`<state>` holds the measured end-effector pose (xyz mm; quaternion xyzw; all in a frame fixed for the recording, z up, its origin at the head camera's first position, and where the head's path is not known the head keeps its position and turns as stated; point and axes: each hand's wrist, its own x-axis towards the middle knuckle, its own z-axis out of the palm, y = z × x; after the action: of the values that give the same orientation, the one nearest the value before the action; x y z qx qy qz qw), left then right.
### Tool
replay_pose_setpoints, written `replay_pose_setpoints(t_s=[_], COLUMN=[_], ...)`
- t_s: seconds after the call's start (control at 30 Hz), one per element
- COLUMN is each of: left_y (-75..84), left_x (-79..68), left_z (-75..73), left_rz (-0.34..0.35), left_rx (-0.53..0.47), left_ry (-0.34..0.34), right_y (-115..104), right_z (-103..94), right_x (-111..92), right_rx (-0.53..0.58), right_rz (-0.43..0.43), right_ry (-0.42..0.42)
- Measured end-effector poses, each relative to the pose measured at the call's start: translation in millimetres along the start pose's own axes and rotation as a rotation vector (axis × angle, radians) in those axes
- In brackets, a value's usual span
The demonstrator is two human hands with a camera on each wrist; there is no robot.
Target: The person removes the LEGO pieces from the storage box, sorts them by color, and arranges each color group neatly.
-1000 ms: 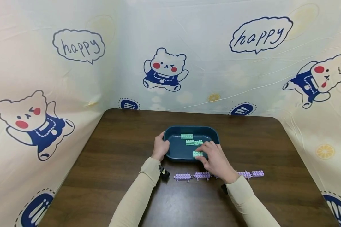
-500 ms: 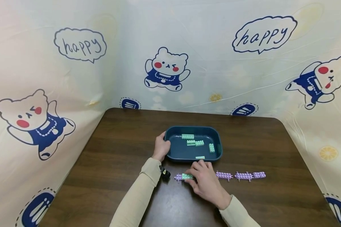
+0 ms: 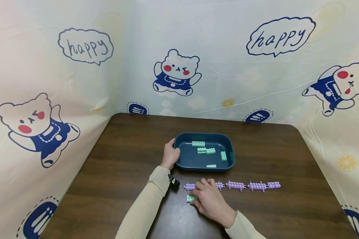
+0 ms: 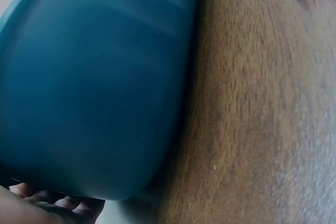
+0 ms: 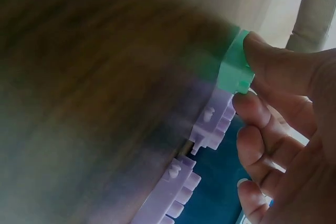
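My right hand (image 3: 211, 200) pinches a mint-green building block (image 3: 189, 199) between thumb and fingers. The block is close over the table, just in front of the left end of a row of purple building blocks (image 3: 235, 185). Part of that row lies behind my right hand. From the right wrist camera, the green block (image 5: 234, 66) shows at the thumb tip, with studded purple pieces (image 5: 212, 116) beyond it. My left hand (image 3: 169, 155) grips the left end of a dark teal tray (image 3: 194, 167), thumb near the rim. Several green blocks (image 3: 210, 151) lie inside the tray.
Brown wooden table (image 3: 122, 199) lies under everything. A printed cloth (image 3: 227, 59) stands around its back and sides. The purple row runs left to right between the tray and the front of the table.
My right hand has taken a green block out of the tray, carried it toward me and left across the purple row, and brought it in front of the row's left end. The left hand stays put.
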<state>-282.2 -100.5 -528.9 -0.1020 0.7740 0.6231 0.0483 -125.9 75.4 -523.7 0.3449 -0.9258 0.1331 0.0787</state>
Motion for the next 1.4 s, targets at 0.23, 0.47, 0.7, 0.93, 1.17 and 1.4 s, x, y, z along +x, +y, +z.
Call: replay_pose_setpoints(t_s=[0.23,0.47,0.7,0.93,1.17,1.4], left_y=[0.8,0.5,1.4,1.6,1.5,2.5], left_x=[-0.8,-1.0,-1.6,-1.3,-0.3,-2.4], left_z=[0.5,0.4,-0.6,-0.9,-4.3,-3.5], left_rz=[0.007,0.009,0.006,0.008,0.019,0.007], left_rx=[-0.006,-0.017,-0.006,-0.009,-0.012,-0.020], left_ry=[-0.004,-0.012,-0.012,-0.013,0.001,-0.025], right_y=[1,2,1,14,73,122], right_z=[0.6,0.2,-1.2,-24.2,-56.0,-69.0], right_x=[0,1,0,9,36,51], right_rx=[-0.012,-0.041,-0.027,0.034,0.070,0.220], right_rz=[0.007,0.011,0.016,0.057,0.200,0.261], right_ry=[-0.019,-0.074,-0.103,0.076,0.140,-0.240])
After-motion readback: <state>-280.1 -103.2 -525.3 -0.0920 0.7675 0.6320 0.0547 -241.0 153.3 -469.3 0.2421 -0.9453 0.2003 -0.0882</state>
